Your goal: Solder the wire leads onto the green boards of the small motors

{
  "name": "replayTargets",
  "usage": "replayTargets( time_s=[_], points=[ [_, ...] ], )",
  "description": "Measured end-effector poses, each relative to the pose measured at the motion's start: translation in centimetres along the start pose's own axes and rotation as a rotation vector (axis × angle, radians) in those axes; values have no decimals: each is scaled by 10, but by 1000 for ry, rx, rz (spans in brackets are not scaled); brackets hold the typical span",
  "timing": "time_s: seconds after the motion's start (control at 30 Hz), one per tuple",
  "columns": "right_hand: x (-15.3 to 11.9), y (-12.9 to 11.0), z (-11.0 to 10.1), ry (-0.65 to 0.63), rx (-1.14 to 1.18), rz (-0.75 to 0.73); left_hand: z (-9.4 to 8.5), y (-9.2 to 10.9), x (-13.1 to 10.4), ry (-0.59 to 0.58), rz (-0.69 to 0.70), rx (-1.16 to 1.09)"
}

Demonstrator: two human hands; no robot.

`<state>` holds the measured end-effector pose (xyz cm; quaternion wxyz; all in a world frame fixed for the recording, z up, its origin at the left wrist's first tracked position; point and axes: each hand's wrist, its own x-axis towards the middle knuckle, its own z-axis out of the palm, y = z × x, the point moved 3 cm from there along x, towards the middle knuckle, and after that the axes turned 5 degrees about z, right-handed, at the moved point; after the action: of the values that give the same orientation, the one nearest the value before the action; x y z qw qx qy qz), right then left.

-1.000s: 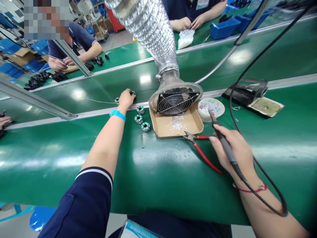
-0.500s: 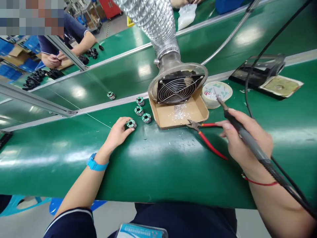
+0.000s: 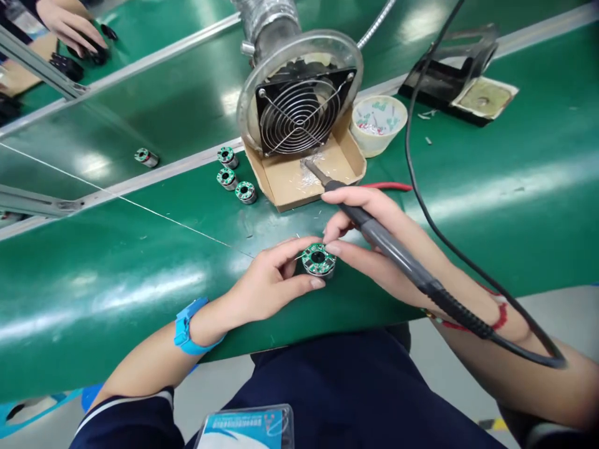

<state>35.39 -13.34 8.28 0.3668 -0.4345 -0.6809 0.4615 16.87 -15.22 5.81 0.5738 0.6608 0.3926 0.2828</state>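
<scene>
Between the thumb and forefinger of my left hand (image 3: 266, 280) is a small round motor part (image 3: 319, 260) with a green circuit board ring on top and a dark centre hole. A thin solder wire (image 3: 178, 223) runs from the upper left into this same hand. My right hand (image 3: 388, 249) grips a soldering iron (image 3: 393, 240), its tip pointing up and left over the cardboard tray. The right thumb and a fingertip touch or nearly touch the ring's upper right edge. Three similar motor parts (image 3: 246, 192) stand together left of the tray.
A fume extractor fan (image 3: 299, 115) leans over a cardboard tray (image 3: 281, 201) with wire clippings. Beside it stand a white tub (image 3: 377, 140) and an iron stand with sponge (image 3: 484, 100). Red-handled cutters (image 3: 390, 186) lie partly hidden. Another motor part (image 3: 146, 158) lies behind the rail. Across, a co-worker's hand (image 3: 72, 25) shows.
My left hand has brought one motor part away from the group, toward me and rightward. My right hand has moved left to it with the iron and is off the cutters.
</scene>
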Motion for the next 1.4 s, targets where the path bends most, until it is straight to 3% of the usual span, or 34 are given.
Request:
replayTargets(
  time_s=[0.13,0.33,0.63,1.4],
  points=[
    [-1,7,-1,-84,-1,70,1,5,-1,-38,65,48],
    [0,11,2,-156,-8,29,0,5,-4,-72,97,128],
    [-3,5,8,-43,-31,-20,1,1,-7,-24,113,156],
    [0,-1,10,-97,-116,-122,-5,1,-2,-126,145,119]
  ],
)
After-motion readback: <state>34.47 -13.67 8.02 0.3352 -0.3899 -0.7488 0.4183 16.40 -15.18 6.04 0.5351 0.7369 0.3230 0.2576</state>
